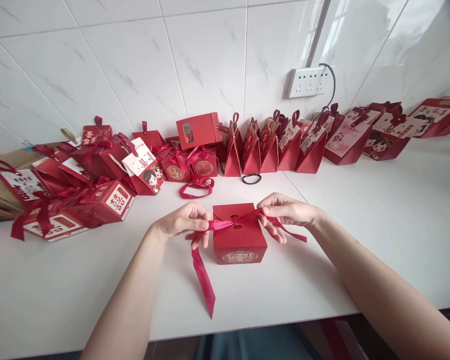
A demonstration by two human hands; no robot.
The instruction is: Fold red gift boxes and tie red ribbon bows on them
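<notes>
A red gift box (240, 241) with gold print on its front stands upright on the white table, between my two hands. A dark pink ribbon (222, 225) passes through the holes in its lid and is crossed or knotted at the middle. My left hand (187, 224) pinches the ribbon at the box's left side, and a long tail hangs down from it onto the table. On the other side my right hand (283, 214) is closed on the ribbon's right end, its short tail sticking out to the right. The ribbon looks taut between both hands.
Many red gift boxes (232, 155) line the tiled wall, with a jumbled group (103, 205) at the left. Behind my box lie a loose ribbon loop (197, 189) and a black hair tie (251, 178). A power socket (306, 82) is on the wall.
</notes>
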